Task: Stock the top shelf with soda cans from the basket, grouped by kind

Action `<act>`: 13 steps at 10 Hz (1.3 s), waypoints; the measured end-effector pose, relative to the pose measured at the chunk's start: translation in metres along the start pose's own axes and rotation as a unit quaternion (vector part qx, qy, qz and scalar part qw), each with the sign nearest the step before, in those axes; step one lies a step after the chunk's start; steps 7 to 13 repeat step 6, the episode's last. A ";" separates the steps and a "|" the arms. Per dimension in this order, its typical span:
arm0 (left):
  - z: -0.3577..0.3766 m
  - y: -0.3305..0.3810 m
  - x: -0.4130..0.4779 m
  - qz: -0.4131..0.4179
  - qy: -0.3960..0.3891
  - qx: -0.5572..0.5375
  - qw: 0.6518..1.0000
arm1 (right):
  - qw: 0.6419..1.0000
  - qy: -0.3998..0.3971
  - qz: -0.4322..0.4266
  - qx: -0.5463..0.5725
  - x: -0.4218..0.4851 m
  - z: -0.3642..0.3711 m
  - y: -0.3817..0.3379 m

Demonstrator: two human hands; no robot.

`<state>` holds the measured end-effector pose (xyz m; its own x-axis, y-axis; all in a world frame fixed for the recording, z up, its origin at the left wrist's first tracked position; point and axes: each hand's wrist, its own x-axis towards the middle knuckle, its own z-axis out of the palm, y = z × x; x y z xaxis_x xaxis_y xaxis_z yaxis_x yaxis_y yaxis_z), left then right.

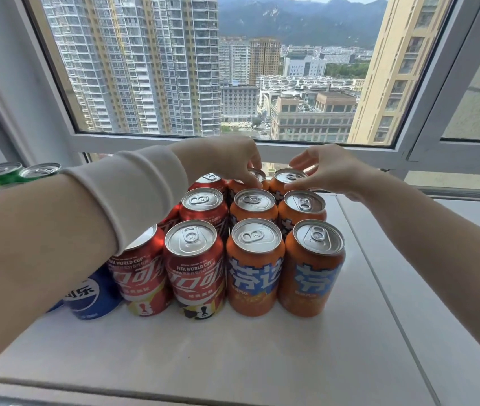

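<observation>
— The left grip (227, 159): how is it set?
— It is curled downward, and the top rim of the rear left can (260, 174) is pinched between its thumb and fingertips. A pale sleeve (133, 189) is worn on that forearm.
— And the right grip (332, 171)?
— It is curled in the same way. The rim of the rear right can (288, 176) is held between thumb and fingers, and the fingers are only partly closed.
— Where are those two cans placed?
— They are stood upright on the white shelf (232, 347), side by side at the back of the orange cans (254, 268). The orange cans are ranked two across and three deep, packed close together.
— What is set beside them?
— The red cans (193, 268) are packed just to the left, with their front row level with the orange front row. A blue can (95, 291) is seen further left, partly hidden by the left forearm. Green cans (13, 174) are stood at the far left, toward the back.
— And behind?
— A window (232, 83) is seen behind the shelf, with tower blocks and hills beyond it.
</observation>
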<state>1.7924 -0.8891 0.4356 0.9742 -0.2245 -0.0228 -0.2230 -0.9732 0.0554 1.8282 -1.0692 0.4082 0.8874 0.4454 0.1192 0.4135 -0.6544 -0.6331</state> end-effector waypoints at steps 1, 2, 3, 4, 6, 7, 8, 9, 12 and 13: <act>0.000 0.000 -0.001 0.001 -0.001 0.002 1.000 | 1.000 -0.005 0.006 0.006 0.000 0.000 -0.001; 0.001 0.000 0.000 -0.002 -0.002 0.000 1.000 | 1.000 -0.014 0.012 0.022 0.002 -0.001 0.000; 0.002 0.001 0.000 -0.009 -0.005 -0.004 1.000 | 0.999 -0.025 0.024 0.039 0.003 -0.002 -0.001; 0.005 -0.001 0.004 -0.013 -0.006 -0.009 1.000 | 0.993 -0.049 0.045 0.095 0.007 -0.004 0.001; 0.008 0.008 -0.001 -0.029 0.010 -0.002 1.000 | 0.996 -0.017 0.049 0.071 0.003 0.004 -0.001; 0.008 0.008 -0.001 -0.029 0.010 -0.002 1.000 | 0.996 -0.017 0.049 0.071 0.003 0.004 -0.001; 0.008 0.008 -0.001 -0.029 0.010 -0.002 1.000 | 0.996 -0.017 0.049 0.071 0.003 0.004 -0.001; 0.008 0.008 -0.001 -0.029 0.010 -0.002 1.000 | 0.996 -0.017 0.049 0.071 0.003 0.004 -0.001; 0.008 0.008 -0.001 -0.029 0.010 -0.002 1.000 | 0.996 -0.017 0.049 0.071 0.003 0.004 -0.001; 0.008 0.008 -0.001 -0.029 0.010 -0.002 1.000 | 0.996 -0.017 0.049 0.071 0.003 0.004 -0.001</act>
